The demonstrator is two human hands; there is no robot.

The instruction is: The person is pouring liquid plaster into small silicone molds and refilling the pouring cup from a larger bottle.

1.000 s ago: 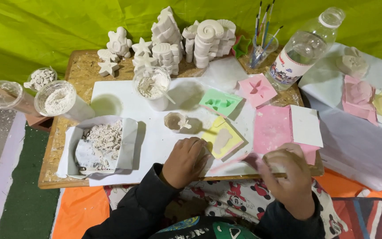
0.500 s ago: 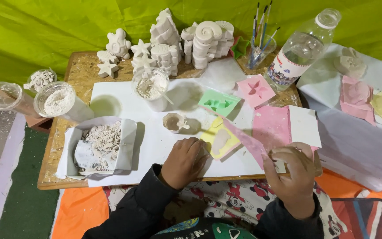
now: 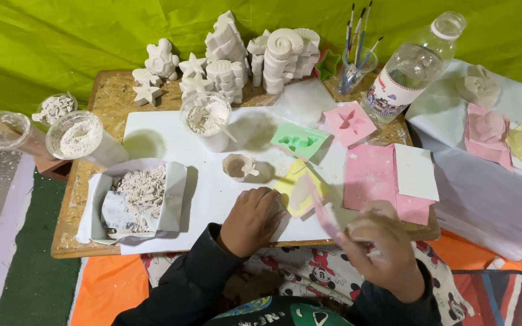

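Observation:
My left hand (image 3: 252, 220) rests fingers-down on the white board (image 3: 164, 142), its fingertips against the edge of a yellow mould (image 3: 290, 184). My right hand (image 3: 382, 247) grips a thin pink strip (image 3: 323, 212) that slants up and left, its tip over the yellow mould. A small crumpled paper cup (image 3: 238, 166) stands just beyond my left hand. A green mould (image 3: 299, 140) and a pink star mould (image 3: 348, 122) lie farther back.
A pink sheet (image 3: 367, 175) and white sheet (image 3: 415, 172) lie right. A paper tray of plaster fragments (image 3: 140, 196) sits left, a cup of plaster (image 3: 208, 118) behind. White plaster figures (image 3: 225, 54), a brush jar (image 3: 354, 63) and a bottle (image 3: 409, 69) line the back.
My right hand has moved left and lifted the pink strip from beside the pink sheet so its tip reaches over the yellow mould. My left hand stayed put.

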